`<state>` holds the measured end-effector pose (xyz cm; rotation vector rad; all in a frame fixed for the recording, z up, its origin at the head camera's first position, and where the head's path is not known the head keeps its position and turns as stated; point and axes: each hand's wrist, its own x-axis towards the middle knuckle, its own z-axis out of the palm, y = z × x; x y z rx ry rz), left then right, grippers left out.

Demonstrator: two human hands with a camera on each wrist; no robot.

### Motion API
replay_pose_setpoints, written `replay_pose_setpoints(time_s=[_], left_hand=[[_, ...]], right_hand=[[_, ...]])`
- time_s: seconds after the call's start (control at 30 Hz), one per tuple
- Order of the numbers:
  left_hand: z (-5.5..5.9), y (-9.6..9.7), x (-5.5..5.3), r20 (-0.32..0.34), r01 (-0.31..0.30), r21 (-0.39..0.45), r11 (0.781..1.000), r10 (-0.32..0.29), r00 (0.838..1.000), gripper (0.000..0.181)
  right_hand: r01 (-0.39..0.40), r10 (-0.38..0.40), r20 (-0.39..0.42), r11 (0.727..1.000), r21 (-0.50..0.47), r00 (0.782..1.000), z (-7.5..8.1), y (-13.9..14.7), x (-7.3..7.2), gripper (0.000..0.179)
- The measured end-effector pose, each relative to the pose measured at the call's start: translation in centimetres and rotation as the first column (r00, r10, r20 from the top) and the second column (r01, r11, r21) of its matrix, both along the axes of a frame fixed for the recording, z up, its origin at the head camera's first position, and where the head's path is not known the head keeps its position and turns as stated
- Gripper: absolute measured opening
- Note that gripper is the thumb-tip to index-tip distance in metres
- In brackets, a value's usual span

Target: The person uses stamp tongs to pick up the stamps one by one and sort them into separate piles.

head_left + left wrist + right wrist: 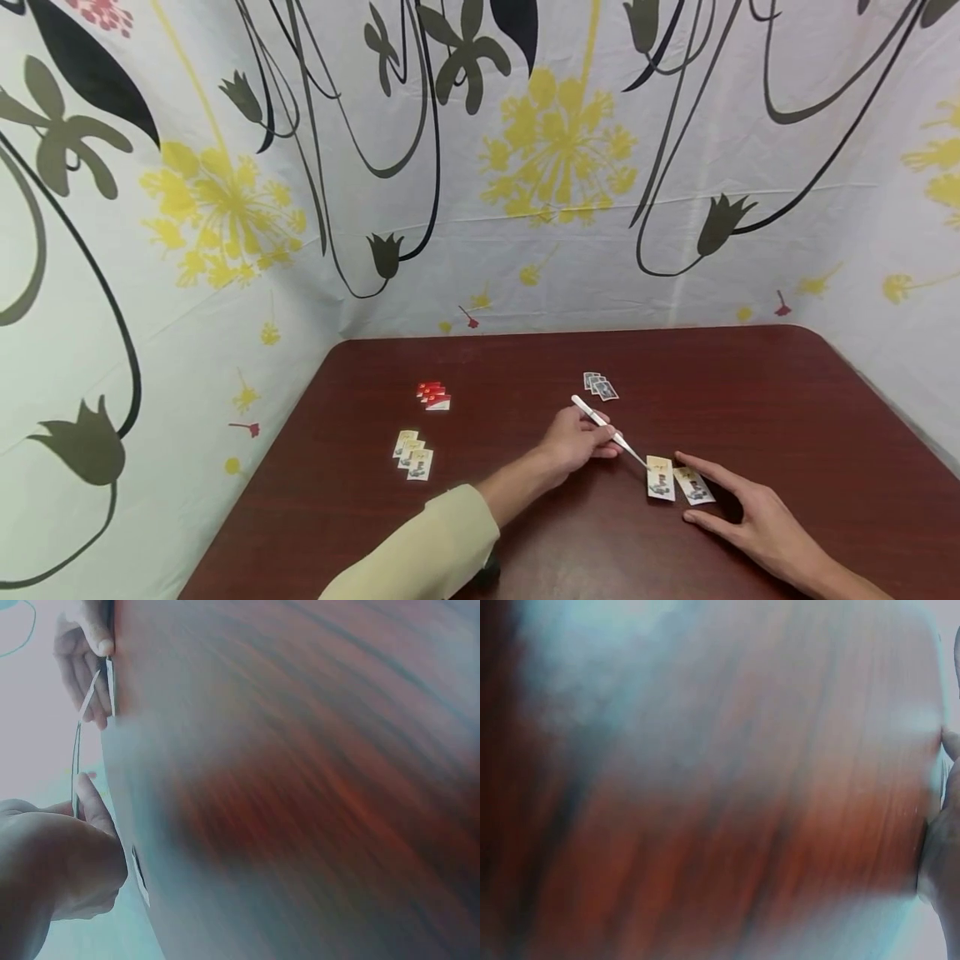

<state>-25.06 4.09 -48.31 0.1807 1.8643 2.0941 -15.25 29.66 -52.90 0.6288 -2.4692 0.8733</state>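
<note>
My left hand (577, 440) holds white tweezers (609, 429) between thumb and fingers. The tweezers' tips meet the upper left edge of a small cream card (660, 478) with a yellow and grey print, which looks slightly raised above its shadow. A second similar card (693, 486) lies tilted just to its right. My right hand (757, 521) is spread beside that card, index finger near its top and thumb near its lower edge; whether they touch it I cannot tell. In the left wrist view the tweezers (77, 750) point toward the right hand (79, 660).
Overlapping cream cards (411, 454) lie at the left of the dark red-brown table (525, 367). Red and white cards (433, 396) sit behind them. Small grey cards (600, 386) overlap at the back. A flower-patterned cloth (465, 183) hangs around the table.
</note>
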Motion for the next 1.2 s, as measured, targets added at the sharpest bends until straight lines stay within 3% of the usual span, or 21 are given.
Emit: replay_pose_setpoints(time_s=[0.27, 0.57, 0.8, 1.2], left_hand=[[-0.4, -3.4, -0.9, -0.004, 0.011, 0.004, 1.000, -0.011, 1.000, 0.017], [-0.2, -7.5, -0.9, -0.019, -0.011, -0.032, 0.999, 0.011, 1.000, 0.021], [0.3, -11.8, -1.2, -0.016, -0.010, -0.050, 0.999, 0.009, 1.000, 0.028], [1.6, -19.7, -1.6, -0.034, -0.065, -0.160, 0.985, 0.061, 0.998, 0.033]], right_hand=[[-0.022, 0.022, 0.020, 1.000, -0.015, 1.000, -0.1, 0.1, 0.0, 0.077], [-0.018, 0.019, 0.050, 1.000, -0.014, 0.999, -0.2, 0.1, 0.1, 0.074], [-0.018, 0.019, 0.045, 1.000, -0.015, 0.999, -0.2, 0.0, 0.1, 0.074], [-0.034, 0.034, 0.001, 0.999, -0.038, 0.999, -0.1, 0.0, 0.0, 0.075]])
